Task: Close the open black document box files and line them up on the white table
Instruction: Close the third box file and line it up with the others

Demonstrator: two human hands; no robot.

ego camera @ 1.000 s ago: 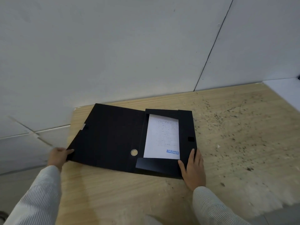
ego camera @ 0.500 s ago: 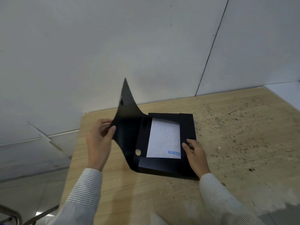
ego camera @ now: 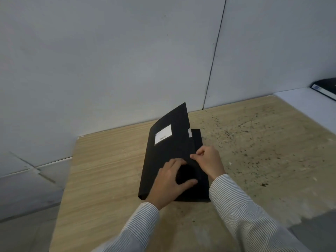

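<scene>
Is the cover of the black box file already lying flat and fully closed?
No. The cover slopes up at its far edge, raised above the box file.

Black box file (ego camera: 169, 157), white label (ego camera: 163, 136), striped sleeves (ego camera: 234, 202), tan table (ego camera: 109, 160)

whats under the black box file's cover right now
The cover is folded over the box file's tray, lifted at the far end. Only the tray's black right edge shows; anything inside is covered. The left hand presses on it; the right hand pinches its edge.

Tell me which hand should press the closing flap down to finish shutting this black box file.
Probably the right hand: its fingertips already pinch the flap edge of the black cardboard box file, still raised at the far end. The left hand lies flat on the cover, steadying it.
</scene>
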